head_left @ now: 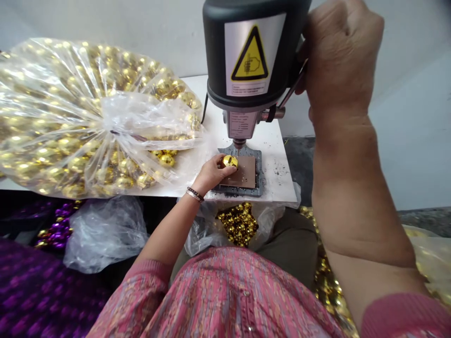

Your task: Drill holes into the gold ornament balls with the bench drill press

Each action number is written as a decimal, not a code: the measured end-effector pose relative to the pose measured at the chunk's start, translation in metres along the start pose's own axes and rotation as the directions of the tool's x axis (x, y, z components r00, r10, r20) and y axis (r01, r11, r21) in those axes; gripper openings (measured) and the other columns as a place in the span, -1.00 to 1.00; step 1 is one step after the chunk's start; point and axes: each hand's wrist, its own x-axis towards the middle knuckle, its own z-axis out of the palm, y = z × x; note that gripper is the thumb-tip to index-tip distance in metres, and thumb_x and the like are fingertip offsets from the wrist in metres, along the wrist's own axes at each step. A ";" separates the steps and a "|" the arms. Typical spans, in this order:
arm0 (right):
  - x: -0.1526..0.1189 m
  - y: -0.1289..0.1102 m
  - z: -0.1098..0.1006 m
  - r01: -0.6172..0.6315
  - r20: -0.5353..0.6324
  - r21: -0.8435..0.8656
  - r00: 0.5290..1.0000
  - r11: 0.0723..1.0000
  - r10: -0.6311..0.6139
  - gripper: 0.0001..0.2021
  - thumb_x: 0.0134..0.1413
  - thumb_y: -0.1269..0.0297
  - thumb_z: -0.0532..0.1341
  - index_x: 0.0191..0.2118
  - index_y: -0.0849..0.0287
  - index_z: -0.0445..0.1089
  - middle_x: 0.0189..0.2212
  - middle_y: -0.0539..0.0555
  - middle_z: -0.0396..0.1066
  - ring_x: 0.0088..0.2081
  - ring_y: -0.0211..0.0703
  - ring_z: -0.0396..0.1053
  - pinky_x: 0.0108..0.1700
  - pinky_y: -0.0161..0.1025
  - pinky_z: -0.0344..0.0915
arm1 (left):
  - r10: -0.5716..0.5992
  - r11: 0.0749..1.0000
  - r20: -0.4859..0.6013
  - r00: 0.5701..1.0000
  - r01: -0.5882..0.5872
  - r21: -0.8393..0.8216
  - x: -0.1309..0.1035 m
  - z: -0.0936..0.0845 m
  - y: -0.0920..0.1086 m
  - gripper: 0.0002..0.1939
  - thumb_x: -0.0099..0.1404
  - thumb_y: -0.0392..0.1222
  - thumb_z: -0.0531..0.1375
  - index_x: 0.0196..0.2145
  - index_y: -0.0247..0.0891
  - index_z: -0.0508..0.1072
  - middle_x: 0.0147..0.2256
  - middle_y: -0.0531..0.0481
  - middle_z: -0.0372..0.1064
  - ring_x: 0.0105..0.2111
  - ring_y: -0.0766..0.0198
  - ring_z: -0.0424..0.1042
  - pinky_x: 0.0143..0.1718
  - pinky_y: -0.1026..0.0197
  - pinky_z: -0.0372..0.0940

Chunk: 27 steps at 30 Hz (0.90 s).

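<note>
My left hand (212, 174) grips a shiny gold faceted ball (229, 162) between thumb and fingers, just above a brown board (246, 172). The board rests on the grey metal base (260, 184) of a drill press (239, 117). Directly over the ball's area is the chuck (239, 143); whether a bit touches the ball is too small to tell. Raised at the upper right, my right hand (341, 51) is closed around the machine's lever, beside the black motor housing with a yellow warning triangle. Its fingertips are mostly hidden.
A large clear bag of gold balls (66, 136) fills the left of the white table (282, 164). An open bag of gold pieces (239, 224) lies at my lap. Dark shavings surround the base. Purple shiny items (59, 225) sit lower left.
</note>
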 end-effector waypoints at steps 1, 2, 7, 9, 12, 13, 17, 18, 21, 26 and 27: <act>-0.001 -0.002 0.001 -0.011 -0.008 0.007 1.000 1.000 0.011 -0.58 0.58 0.29 0.15 -0.40 0.09 0.04 -0.44 -0.09 0.01 -0.32 -0.45 0.02 -0.26 -0.40 0.10 | 0.005 0.999 -0.011 1.000 -0.004 0.043 0.000 0.000 0.002 -0.49 0.32 -0.15 0.53 0.20 -0.28 0.68 0.00 -0.09 0.75 -0.05 0.14 0.66 0.03 0.18 0.49; -0.002 -0.004 0.001 -0.029 -0.019 0.007 0.999 1.000 0.029 -0.58 0.59 0.29 0.16 -0.40 0.09 0.05 -0.45 -0.10 0.01 -0.34 -0.45 0.02 -0.26 -0.40 0.10 | 0.008 0.997 -0.016 1.000 -0.007 0.083 -0.001 0.001 0.004 -0.45 0.32 -0.17 0.53 0.24 -0.28 0.67 0.03 -0.09 0.75 -0.03 0.13 0.66 0.07 0.17 0.50; -0.006 -0.017 0.002 -0.104 -0.031 0.016 0.994 0.994 0.105 -0.55 0.59 0.23 0.24 -0.39 0.10 0.07 -0.47 -0.14 -0.01 -0.37 -0.47 0.02 -0.22 -0.41 0.19 | 0.070 0.964 0.026 0.997 -0.075 0.255 -0.001 0.008 0.013 -0.39 0.31 -0.22 0.53 0.29 -0.27 0.66 0.08 -0.12 0.75 0.05 0.04 0.68 0.21 0.08 0.53; -0.008 -0.018 0.002 -0.115 -0.035 0.014 0.993 0.993 0.116 -0.56 0.60 0.24 0.22 -0.38 0.09 0.07 -0.46 -0.14 -0.01 -0.37 -0.47 0.04 -0.20 -0.40 0.22 | 0.130 0.939 0.026 0.991 -0.132 0.317 0.001 0.011 0.013 -0.36 0.26 -0.25 0.55 0.29 -0.27 0.66 0.17 -0.19 0.72 0.15 -0.04 0.67 0.31 0.02 0.51; -0.007 -0.015 0.000 -0.098 -0.014 0.039 0.995 0.994 0.099 -0.61 0.61 0.27 0.16 -0.36 0.09 0.09 -0.44 -0.13 0.02 -0.36 -0.47 0.06 -0.22 -0.42 0.20 | 0.185 0.916 0.044 0.982 -0.188 0.355 0.006 0.015 0.011 -0.31 0.21 -0.27 0.58 0.30 -0.28 0.67 0.27 -0.27 0.67 0.25 -0.11 0.64 0.38 -0.05 0.49; -0.007 -0.013 0.000 -0.090 -0.008 0.061 0.996 0.994 0.090 -0.62 0.60 0.28 0.15 -0.36 0.10 0.09 -0.44 -0.12 0.03 -0.35 -0.46 0.07 -0.24 -0.42 0.18 | 0.182 0.919 0.062 0.981 -0.192 0.345 0.008 0.016 0.010 -0.30 0.21 -0.27 0.58 0.30 -0.27 0.67 0.25 -0.26 0.69 0.23 -0.11 0.65 0.36 -0.05 0.51; -0.014 -0.004 -0.005 0.024 0.001 0.069 1.000 0.997 -0.024 -0.64 0.52 0.32 0.17 -0.35 0.05 0.03 -0.42 -0.09 0.03 -0.33 -0.43 0.06 -0.32 -0.41 0.09 | 0.135 0.953 0.113 0.984 -0.160 0.255 0.011 0.016 0.008 -0.31 0.24 -0.27 0.57 0.33 -0.28 0.67 0.14 -0.20 0.75 0.10 -0.06 0.72 0.23 -0.02 0.59; -0.020 -0.002 -0.007 0.080 -0.003 0.042 0.997 0.996 -0.080 -0.64 0.50 0.32 0.16 -0.35 0.04 0.00 -0.43 -0.09 0.01 -0.35 -0.42 0.05 -0.32 -0.39 0.09 | 0.125 0.959 0.107 0.986 -0.148 0.242 0.011 0.017 0.008 -0.31 0.24 -0.28 0.57 0.33 -0.27 0.67 0.14 -0.20 0.76 0.10 -0.06 0.72 0.22 -0.01 0.59; -0.052 0.001 -0.016 0.279 -0.042 -0.053 0.959 0.959 -0.281 -0.68 0.37 0.31 0.18 -0.34 0.05 -0.03 -0.46 -0.11 -0.02 -0.39 -0.42 0.00 -0.27 -0.34 0.11 | 0.110 0.962 0.073 0.991 -0.125 0.243 0.009 0.019 0.007 -0.32 0.22 -0.28 0.58 0.30 -0.22 0.70 0.13 -0.16 0.77 0.12 -0.08 0.73 0.24 0.00 0.58; -0.113 0.022 -0.027 0.491 -0.071 -0.218 0.854 0.844 -0.515 -0.87 0.32 0.29 0.22 -0.27 0.12 0.26 -0.40 -0.09 0.20 -0.37 -0.42 0.15 -0.23 -0.36 0.24 | 0.122 0.970 0.064 0.990 -0.133 0.201 0.010 0.022 0.002 -0.32 0.20 -0.28 0.58 0.29 -0.20 0.71 0.07 -0.11 0.78 0.07 -0.04 0.73 0.23 0.01 0.58; -0.120 0.028 -0.028 0.514 -0.072 -0.242 0.836 0.823 -0.543 -0.88 0.34 0.27 0.24 -0.25 0.12 0.31 -0.40 -0.09 0.24 -0.37 -0.40 0.19 -0.24 -0.35 0.25 | 0.130 0.972 0.068 0.989 -0.141 0.187 0.010 0.022 0.001 -0.33 0.20 -0.28 0.59 0.28 -0.20 0.71 0.05 -0.10 0.78 0.04 -0.02 0.73 0.20 0.03 0.58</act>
